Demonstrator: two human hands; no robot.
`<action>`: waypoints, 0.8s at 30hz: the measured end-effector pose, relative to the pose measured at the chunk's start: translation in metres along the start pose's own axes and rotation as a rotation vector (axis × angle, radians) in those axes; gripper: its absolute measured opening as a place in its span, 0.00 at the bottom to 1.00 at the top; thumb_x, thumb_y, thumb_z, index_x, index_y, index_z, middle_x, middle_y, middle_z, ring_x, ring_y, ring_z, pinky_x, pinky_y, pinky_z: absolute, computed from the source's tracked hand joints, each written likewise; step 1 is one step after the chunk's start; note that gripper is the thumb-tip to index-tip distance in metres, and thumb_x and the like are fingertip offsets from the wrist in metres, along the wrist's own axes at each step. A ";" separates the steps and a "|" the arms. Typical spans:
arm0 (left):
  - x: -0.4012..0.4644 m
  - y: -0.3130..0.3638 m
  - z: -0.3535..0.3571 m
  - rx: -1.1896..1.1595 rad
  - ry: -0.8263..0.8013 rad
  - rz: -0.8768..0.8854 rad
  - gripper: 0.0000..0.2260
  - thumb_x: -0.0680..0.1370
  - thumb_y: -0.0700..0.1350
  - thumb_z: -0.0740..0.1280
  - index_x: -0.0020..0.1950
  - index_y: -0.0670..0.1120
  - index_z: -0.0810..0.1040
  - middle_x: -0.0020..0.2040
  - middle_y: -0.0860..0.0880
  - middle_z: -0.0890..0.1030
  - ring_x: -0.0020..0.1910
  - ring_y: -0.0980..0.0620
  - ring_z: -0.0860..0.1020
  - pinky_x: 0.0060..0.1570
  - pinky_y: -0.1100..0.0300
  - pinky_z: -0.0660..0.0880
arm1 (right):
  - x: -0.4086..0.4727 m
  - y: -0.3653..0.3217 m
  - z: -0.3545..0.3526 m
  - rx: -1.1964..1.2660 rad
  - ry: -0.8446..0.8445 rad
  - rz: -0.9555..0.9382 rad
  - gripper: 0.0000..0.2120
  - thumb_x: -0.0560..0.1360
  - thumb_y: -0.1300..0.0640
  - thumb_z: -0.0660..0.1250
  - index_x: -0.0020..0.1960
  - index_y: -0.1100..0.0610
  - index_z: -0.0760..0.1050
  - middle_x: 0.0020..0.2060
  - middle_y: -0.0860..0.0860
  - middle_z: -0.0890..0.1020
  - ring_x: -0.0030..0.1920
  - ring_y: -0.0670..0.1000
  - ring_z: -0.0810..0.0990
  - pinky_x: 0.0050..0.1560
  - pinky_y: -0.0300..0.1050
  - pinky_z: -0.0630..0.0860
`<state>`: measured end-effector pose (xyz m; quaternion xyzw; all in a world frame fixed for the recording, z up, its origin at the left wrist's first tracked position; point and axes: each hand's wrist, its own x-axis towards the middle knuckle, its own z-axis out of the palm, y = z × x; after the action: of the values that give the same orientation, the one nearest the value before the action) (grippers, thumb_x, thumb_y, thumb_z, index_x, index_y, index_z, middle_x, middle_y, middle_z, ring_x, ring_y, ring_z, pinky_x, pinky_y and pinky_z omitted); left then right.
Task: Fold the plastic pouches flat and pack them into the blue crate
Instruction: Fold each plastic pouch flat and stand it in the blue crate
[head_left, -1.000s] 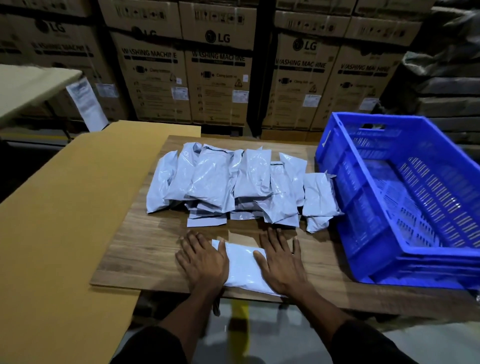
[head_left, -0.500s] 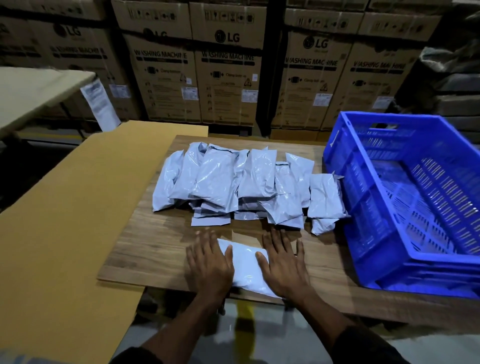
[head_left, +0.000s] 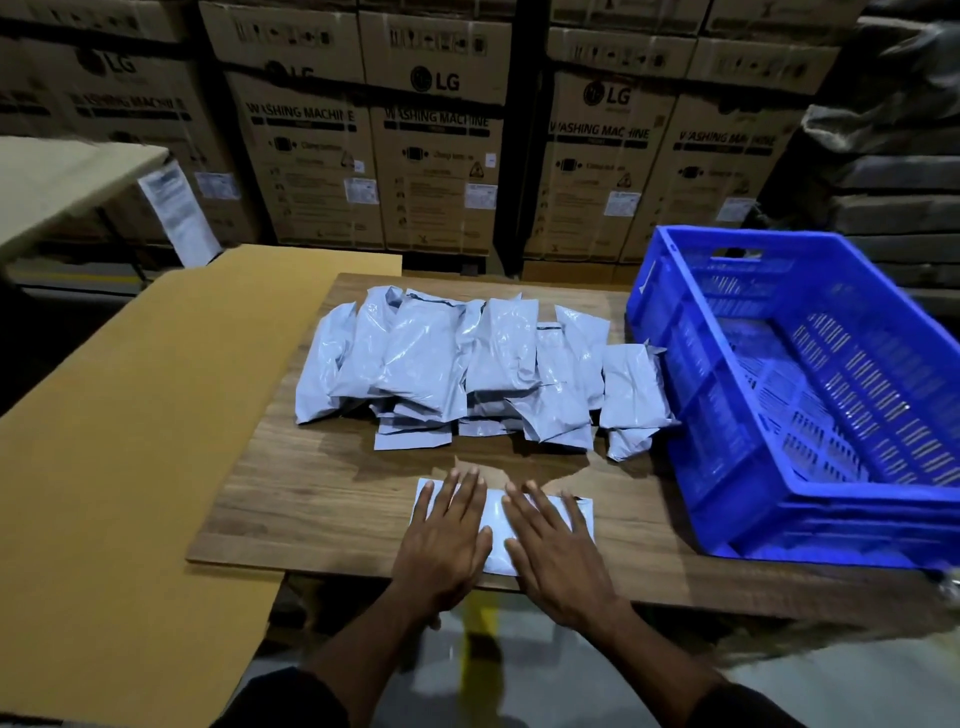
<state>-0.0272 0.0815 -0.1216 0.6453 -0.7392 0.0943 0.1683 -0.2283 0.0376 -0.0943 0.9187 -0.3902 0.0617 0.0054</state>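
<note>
One white plastic pouch (head_left: 496, 519) lies flat near the front edge of the wooden board (head_left: 311, 499). My left hand (head_left: 447, 535) presses its left half with straight fingers. My right hand (head_left: 556, 545) lies flat on its right half, fingers spread. Behind them, a heap of several grey-white pouches (head_left: 467, 364) covers the middle of the board. The blue crate (head_left: 737, 415) stands at the right with its left wall close to the heap; its slotted floor looks bare.
A large tan cardboard sheet (head_left: 130, 441) lies to the left of the board. Stacked washing-machine cartons (head_left: 436, 156) form a wall behind. A pale tabletop (head_left: 57, 176) juts in at the upper left, with a paper sheet (head_left: 179, 213) hanging beside it.
Both hands have slid inward over the pouch, closer together, and more of the pouch shows at their outer sides. The view has shifted slightly.
</note>
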 end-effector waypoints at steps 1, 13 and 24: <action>-0.001 0.000 0.001 -0.012 -0.002 -0.007 0.25 0.84 0.52 0.54 0.77 0.41 0.70 0.77 0.43 0.70 0.77 0.42 0.67 0.72 0.39 0.66 | 0.000 0.000 -0.001 0.000 -0.009 -0.004 0.24 0.84 0.46 0.50 0.77 0.53 0.66 0.79 0.48 0.62 0.79 0.52 0.57 0.74 0.60 0.57; -0.002 0.003 0.000 -0.088 -0.090 -0.053 0.24 0.83 0.54 0.56 0.71 0.42 0.77 0.75 0.42 0.73 0.75 0.36 0.69 0.67 0.37 0.71 | 0.000 -0.004 -0.004 0.068 -0.091 0.058 0.25 0.84 0.43 0.49 0.76 0.50 0.66 0.77 0.45 0.65 0.79 0.52 0.58 0.75 0.59 0.56; -0.023 -0.004 -0.009 -0.102 -0.096 -0.099 0.25 0.84 0.57 0.57 0.77 0.46 0.70 0.75 0.40 0.72 0.74 0.34 0.68 0.67 0.39 0.71 | -0.007 0.013 -0.011 0.082 -0.174 0.089 0.32 0.82 0.34 0.40 0.80 0.49 0.57 0.80 0.48 0.56 0.80 0.56 0.54 0.78 0.55 0.48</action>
<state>-0.0200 0.1050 -0.1219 0.6752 -0.7176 0.0171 0.1699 -0.2437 0.0337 -0.0844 0.9017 -0.4269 -0.0024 -0.0690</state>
